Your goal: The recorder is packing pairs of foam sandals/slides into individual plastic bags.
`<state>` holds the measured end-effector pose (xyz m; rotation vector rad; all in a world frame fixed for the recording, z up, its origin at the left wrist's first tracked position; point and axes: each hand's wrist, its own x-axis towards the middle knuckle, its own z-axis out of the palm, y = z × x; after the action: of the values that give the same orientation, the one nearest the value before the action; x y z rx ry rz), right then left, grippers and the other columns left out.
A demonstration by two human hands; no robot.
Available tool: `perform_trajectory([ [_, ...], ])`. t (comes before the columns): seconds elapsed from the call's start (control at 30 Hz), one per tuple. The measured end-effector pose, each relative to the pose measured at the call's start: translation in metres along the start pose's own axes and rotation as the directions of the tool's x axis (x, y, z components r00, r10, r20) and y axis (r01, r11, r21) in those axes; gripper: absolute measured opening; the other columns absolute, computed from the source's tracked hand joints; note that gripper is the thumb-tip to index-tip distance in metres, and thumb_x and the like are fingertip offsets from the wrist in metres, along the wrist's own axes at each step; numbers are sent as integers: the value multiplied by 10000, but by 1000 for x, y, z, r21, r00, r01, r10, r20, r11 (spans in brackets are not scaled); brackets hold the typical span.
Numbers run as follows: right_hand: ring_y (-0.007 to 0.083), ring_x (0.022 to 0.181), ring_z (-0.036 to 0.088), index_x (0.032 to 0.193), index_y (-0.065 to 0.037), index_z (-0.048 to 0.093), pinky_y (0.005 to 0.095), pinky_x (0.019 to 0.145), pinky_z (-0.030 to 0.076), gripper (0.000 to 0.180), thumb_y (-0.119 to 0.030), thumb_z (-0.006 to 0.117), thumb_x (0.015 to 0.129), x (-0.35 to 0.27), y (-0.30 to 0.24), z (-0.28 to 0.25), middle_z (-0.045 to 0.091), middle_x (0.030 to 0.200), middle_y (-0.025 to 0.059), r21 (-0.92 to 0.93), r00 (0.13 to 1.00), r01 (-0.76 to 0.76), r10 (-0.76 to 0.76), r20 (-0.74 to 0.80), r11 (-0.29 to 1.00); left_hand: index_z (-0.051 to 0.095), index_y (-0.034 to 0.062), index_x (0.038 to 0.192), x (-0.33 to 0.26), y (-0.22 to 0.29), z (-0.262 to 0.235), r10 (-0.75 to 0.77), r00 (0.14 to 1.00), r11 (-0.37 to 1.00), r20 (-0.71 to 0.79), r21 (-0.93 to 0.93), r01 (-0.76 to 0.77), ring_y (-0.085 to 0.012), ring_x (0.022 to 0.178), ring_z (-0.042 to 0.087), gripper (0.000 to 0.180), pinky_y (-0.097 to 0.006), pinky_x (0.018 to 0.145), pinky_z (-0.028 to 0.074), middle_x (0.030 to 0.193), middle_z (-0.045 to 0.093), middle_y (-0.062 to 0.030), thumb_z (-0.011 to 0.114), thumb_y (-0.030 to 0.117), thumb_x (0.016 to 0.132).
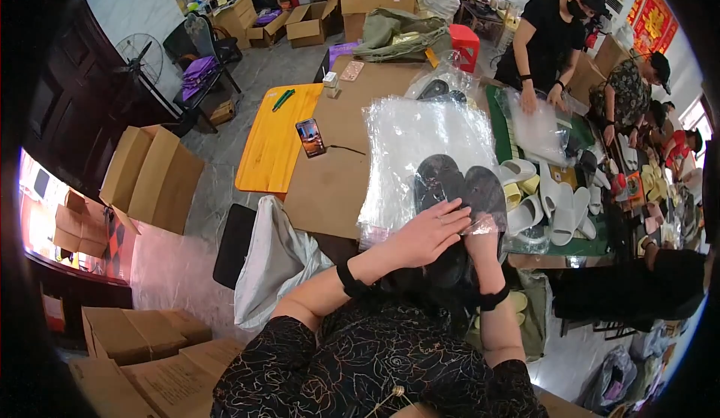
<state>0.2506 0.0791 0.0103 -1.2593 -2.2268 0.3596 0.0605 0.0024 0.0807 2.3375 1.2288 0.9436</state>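
Two black slippers [439, 176] lie side by side, soles or footbeds not clear, on a stack of clear plastic bags [394, 151] in front of me. Clear film covers at least the right slipper. My left hand [429, 235] rests across the left slipper with its fingers stretched out and close together. At the near end of the right slipper is my right hand [484, 244], partly under the clear film and gripping there; its fingertips are hidden. Dark slipper parts also show below my left hand, close to my body.
Right of the bags, a green table [581, 245] bears white slippers [564, 214] and yellow ones. A co-worker [551, 35] handles clear bags across it. A phone [310, 137] and a green cutter [283, 100] lie to the left. A white sack [274, 260] hangs by the near table edge.
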Motion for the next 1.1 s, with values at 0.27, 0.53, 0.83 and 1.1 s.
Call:
perform_trajectory([
  [0.27, 486, 783, 575, 819, 3, 540, 525, 679, 461, 186, -138, 659, 794, 48, -38, 21, 566, 804, 264, 112, 990, 129, -121, -73, 985, 521, 26, 1353, -10, -10, -31, -11, 997, 997, -75, -72, 6, -314, 1422, 322, 397, -443, 1172, 255, 1471, 453, -122, 488, 159, 980],
  [0.53, 481, 866, 600, 846, 38, 579, 522, 730, 489, 227, -108, 718, 741, 57, -67, 17, 593, 882, 309, 92, 998, -20, 15, 60, 996, 519, 40, 1364, -25, -21, -50, -24, 989, 999, -144, -52, 17, -341, 1422, 324, 414, -458, 1159, 286, 1476, 454, -113, 502, 109, 956],
  [0.83, 473, 832, 623, 846, 74, 613, 517, 749, 498, 402, -324, 615, 902, 105, -45, 32, 625, 851, 302, -59, 970, -204, 194, -149, 977, 510, 70, 1388, -23, 2, -61, 146, 989, 980, 22, -143, -141, -332, 1437, 299, 410, -454, 1166, 274, 1497, 430, -100, 455, 179, 997],
  [1.1, 464, 1118, 476, 1256, 94, 480, 497, 967, 393, 598, -254, 713, 830, 71, -43, 37, 495, 1224, 297, 54, 997, -17, 22, -76, 998, 473, 85, 1421, -25, -39, -51, -51, 996, 987, -68, -158, 39, -397, 1433, 272, 530, -444, 1172, 242, 1548, 318, -180, 525, 364, 973],
])
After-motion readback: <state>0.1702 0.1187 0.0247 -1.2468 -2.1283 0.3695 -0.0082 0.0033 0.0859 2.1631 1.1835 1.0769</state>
